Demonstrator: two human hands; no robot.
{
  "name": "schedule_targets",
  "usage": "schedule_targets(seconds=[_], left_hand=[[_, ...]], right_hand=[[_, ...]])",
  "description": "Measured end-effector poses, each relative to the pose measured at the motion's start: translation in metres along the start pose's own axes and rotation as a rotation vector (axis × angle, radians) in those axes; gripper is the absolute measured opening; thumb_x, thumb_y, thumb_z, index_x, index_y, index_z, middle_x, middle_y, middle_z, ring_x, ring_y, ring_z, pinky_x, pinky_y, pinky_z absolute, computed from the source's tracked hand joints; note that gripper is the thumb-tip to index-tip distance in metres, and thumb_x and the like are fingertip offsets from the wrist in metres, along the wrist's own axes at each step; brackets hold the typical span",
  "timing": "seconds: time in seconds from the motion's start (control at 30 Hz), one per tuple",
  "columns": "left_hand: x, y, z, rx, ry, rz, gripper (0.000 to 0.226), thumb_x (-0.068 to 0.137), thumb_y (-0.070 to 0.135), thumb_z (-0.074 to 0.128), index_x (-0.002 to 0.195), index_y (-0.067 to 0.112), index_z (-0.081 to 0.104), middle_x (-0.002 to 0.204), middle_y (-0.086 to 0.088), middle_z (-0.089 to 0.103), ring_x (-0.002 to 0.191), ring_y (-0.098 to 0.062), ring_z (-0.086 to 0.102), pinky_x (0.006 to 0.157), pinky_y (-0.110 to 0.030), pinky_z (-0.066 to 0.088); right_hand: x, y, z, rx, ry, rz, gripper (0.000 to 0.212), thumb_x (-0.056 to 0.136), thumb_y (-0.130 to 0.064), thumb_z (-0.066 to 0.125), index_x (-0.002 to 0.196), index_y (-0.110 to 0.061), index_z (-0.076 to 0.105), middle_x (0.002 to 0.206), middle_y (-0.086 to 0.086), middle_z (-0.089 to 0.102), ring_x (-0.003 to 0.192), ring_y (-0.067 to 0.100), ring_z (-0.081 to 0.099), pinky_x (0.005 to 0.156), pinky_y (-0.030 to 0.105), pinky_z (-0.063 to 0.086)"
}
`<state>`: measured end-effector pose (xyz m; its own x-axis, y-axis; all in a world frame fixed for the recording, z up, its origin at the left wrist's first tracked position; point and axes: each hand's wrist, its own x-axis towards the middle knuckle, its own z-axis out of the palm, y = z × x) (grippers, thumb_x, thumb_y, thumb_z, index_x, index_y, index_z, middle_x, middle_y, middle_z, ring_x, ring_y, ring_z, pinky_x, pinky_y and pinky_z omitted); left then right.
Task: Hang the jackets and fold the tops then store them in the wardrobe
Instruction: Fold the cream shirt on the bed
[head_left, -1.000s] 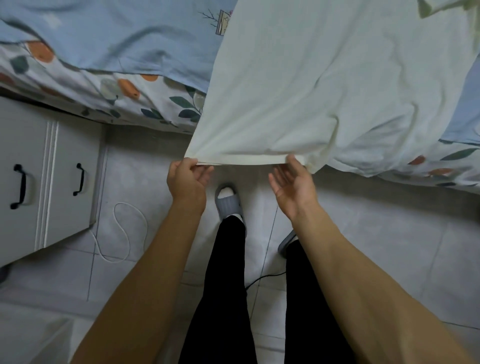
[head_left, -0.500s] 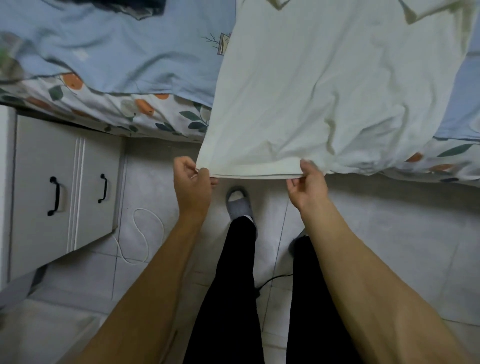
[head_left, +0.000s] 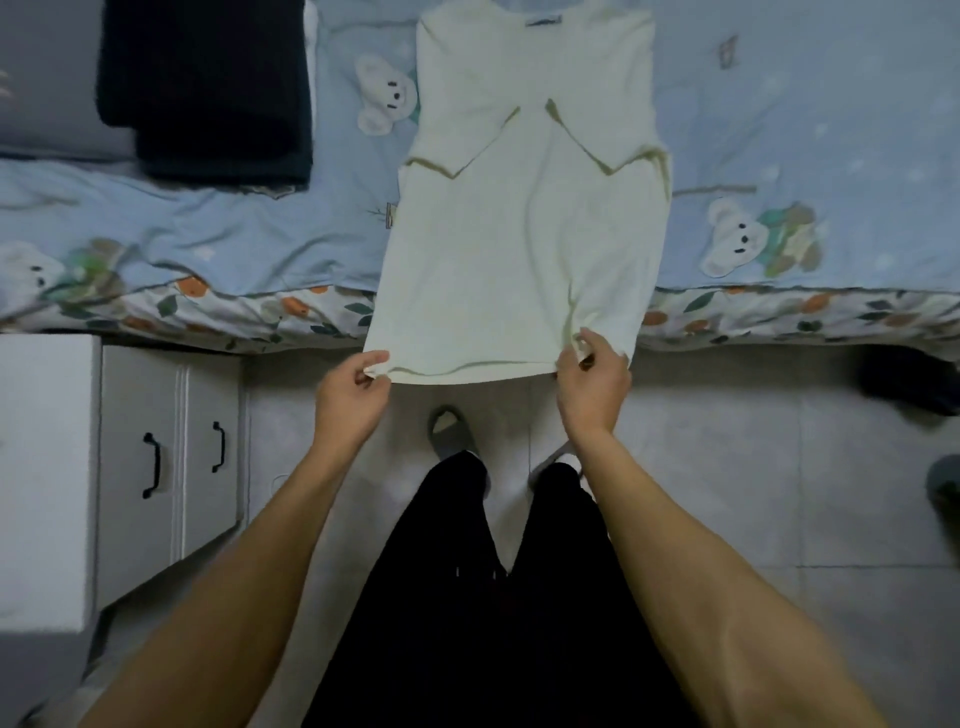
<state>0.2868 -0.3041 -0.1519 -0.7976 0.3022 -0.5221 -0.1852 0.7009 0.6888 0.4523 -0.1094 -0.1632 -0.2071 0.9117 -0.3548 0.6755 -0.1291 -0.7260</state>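
Since half a second ago, more of the pale top has come into view: it lies flat on the bed, sleeves folded inward, hem hanging over the edge. It looks thin, soft and light, so it will sag unless held at both hem corners. Left hand pinches the near-left corner; right hand has its fingers clamped on the near-right hem. A dark folded garment lies well apart.

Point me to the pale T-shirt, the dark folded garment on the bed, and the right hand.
pale T-shirt (head_left: 524, 234), head view, middle of the body panel.
dark folded garment (head_left: 208, 83), head view, centre of its top surface.
right hand (head_left: 592, 384), head view, back of the hand, pinching the shirt's hem.
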Motion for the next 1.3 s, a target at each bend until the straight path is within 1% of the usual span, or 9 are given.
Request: schedule_targets(seconds=[0.1,0.2,0.37,0.47,0.57,0.63,0.8,0.97,1.3], left_hand=[[-0.006,0.014,-0.015,0.057,-0.082,0.035,0.04,0.084,-0.008,0.055,0.114,0.014,0.069,0.092,-0.004,0.066,0.072,-0.008,0.06,0.062,-0.006,0.044],[-0.003,0.025,-0.022,0.09,-0.025,0.086,0.031,0.087,-0.003,0.059,0.103,0.02,0.072,0.092,-0.005,0.071,0.08,-0.015,0.066,0.066,-0.012,0.045],[0.011,0.065,-0.031,-0.029,0.057,0.106,0.017,0.09,0.005,0.066,0.106,0.005,0.073,0.099,-0.002,0.07,0.088,-0.006,0.062,0.074,-0.003,0.045],[0.03,0.093,-0.038,-0.038,0.072,0.131,0.016,0.089,0.008,0.068,0.103,0.012,0.075,0.095,0.0,0.071,0.092,-0.015,0.064,0.086,-0.025,0.051],[0.06,0.129,-0.036,0.03,0.115,0.162,0.01,0.087,0.011,0.07,0.096,0.012,0.076,0.095,-0.002,0.066,0.096,-0.017,0.06,0.087,-0.027,0.046],[0.079,0.149,-0.035,0.019,0.125,0.153,0.005,0.086,0.012,0.071,0.085,0.016,0.074,0.093,-0.003,0.066,0.093,-0.021,0.061,0.086,-0.032,0.047],[0.151,0.207,-0.026,-0.193,0.146,0.007,0.01,0.09,0.021,0.069,0.084,0.014,0.066,0.081,-0.004,0.06,0.077,-0.016,0.051,0.068,-0.029,0.042],[0.244,0.247,-0.019,-0.237,0.16,-0.006,0.013,0.084,0.032,0.073,0.082,0.02,0.07,0.084,-0.003,0.068,0.076,-0.016,0.06,0.077,-0.038,0.054],[0.477,0.273,0.04,-0.096,0.155,0.083,0.016,0.094,0.028,0.063,0.085,0.015,0.063,0.071,0.006,0.056,0.063,-0.009,0.049,0.058,-0.019,0.041]], right_hand=[[-0.005,-0.013,-0.02,-0.131,-0.041,-0.086,0.039,0.091,-0.009,0.055,0.129,-0.01,0.06,0.098,0.015,0.069,0.087,0.03,0.063,0.073,0.022,0.041],[0.002,-0.031,-0.032,-0.206,-0.062,-0.169,0.056,0.087,-0.009,0.051,0.141,-0.022,0.047,0.078,0.015,0.062,0.07,0.03,0.054,0.063,0.031,0.041],[0.025,-0.058,-0.047,-0.579,-0.245,-0.434,0.038,0.093,-0.012,0.047,0.126,-0.014,0.065,0.102,0.018,0.059,0.092,0.038,0.059,0.072,0.041,0.046],[0.048,-0.072,-0.053,-0.663,-0.314,-0.419,0.028,0.094,-0.026,0.047,0.095,-0.004,0.064,0.097,0.018,0.058,0.093,0.039,0.057,0.069,0.038,0.041],[0.082,-0.093,-0.059,-0.781,-0.419,-0.447,0.041,0.089,-0.037,0.054,0.112,-0.004,0.06,0.109,0.018,0.056,0.109,0.037,0.048,0.079,0.041,0.046],[0.102,-0.105,-0.058,-0.865,-0.372,-0.507,0.033,0.091,-0.027,0.053,0.111,-0.003,0.058,0.112,0.018,0.051,0.111,0.036,0.044,0.076,0.039,0.044],[0.185,-0.158,-0.039,-0.773,-0.311,-0.563,0.02,0.091,-0.013,0.053,0.1,0.003,0.059,0.112,0.022,0.05,0.107,0.04,0.047,0.072,0.039,0.041],[0.265,-0.216,-0.004,-0.564,-0.346,-0.438,0.01,0.089,-0.008,0.046,0.096,-0.004,0.052,0.088,0.018,0.061,0.082,0.038,0.056,0.06,0.035,0.033],[0.438,-0.252,0.138,-0.39,-0.286,-0.475,0.019,0.089,-0.019,0.046,0.078,-0.005,0.054,0.072,0.008,0.056,0.071,0.03,0.052,0.058,0.034,0.037]])
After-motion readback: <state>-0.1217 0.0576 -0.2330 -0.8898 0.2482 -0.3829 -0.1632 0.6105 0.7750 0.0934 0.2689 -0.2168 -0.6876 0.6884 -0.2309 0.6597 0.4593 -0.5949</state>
